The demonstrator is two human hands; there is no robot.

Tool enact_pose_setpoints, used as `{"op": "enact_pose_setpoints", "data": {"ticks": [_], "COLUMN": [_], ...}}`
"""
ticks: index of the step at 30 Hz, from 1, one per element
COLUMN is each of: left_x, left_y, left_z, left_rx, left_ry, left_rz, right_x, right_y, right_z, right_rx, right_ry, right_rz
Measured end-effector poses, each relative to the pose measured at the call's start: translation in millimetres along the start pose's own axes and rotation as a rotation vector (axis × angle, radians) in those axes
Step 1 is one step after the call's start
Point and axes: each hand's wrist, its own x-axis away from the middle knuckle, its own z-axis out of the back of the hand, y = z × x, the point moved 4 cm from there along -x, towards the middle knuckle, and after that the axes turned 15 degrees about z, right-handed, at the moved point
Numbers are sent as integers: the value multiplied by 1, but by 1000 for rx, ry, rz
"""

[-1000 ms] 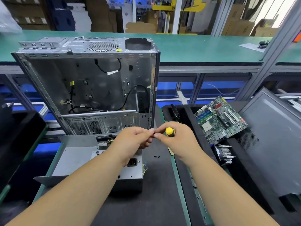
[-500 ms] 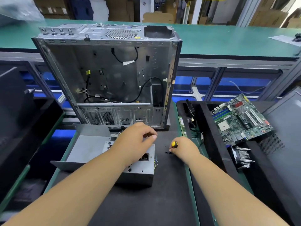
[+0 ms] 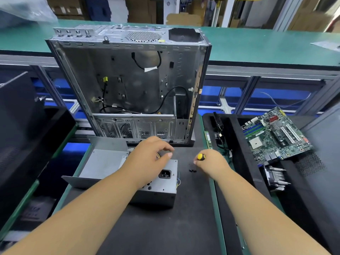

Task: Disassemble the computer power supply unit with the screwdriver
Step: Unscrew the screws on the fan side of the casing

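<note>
Head view, motherboard (image 3: 276, 133) in black tray (image 3: 237, 144) (tilted), right fingers (image 3: 199, 162) gripping screwdriver (image 3: 201, 156), left fingers (image 3: 168, 153) relaxed.

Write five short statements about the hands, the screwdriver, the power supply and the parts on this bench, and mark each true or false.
1. The right hand holds the yellow-capped screwdriver. True.
2. The left hand rests on the motherboard. False: it is over the power supply unit; the motherboard lies in the black tray to the right.
3. Small black screws lie on the mat beside the power supply unit. True.
4. The computer case lies flat with its side panel on. False: it stands upright, its side open.
5. The power supply unit sits inside the case. False: it sits on the mat in front.
</note>
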Motion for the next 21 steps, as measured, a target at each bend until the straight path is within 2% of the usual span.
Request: {"op": "enact_pose_setpoints", "data": {"ticks": [4,8,12,15,21], "left_x": [6,15,22,23,19], "left_y": [-3,-9,-13,-18,-24], "left_z": [5,10,16,18,13], "left_rx": [28,35,-66,-103,-11], "left_ry": [3,-6,-64,-101,-146], "left_rz": [-13,-15,-102,-156,-72], "right_x": [12,22,42,51,62], "right_y": [-29,-82,-133,-163,-193], "right_z": [37,72,88,83,56], "right_rx": [-411,-883,-1245,-1367,-1326], "right_ry": [228,313,312,247,180], "right_rz": [41,86,360,471,423]}}
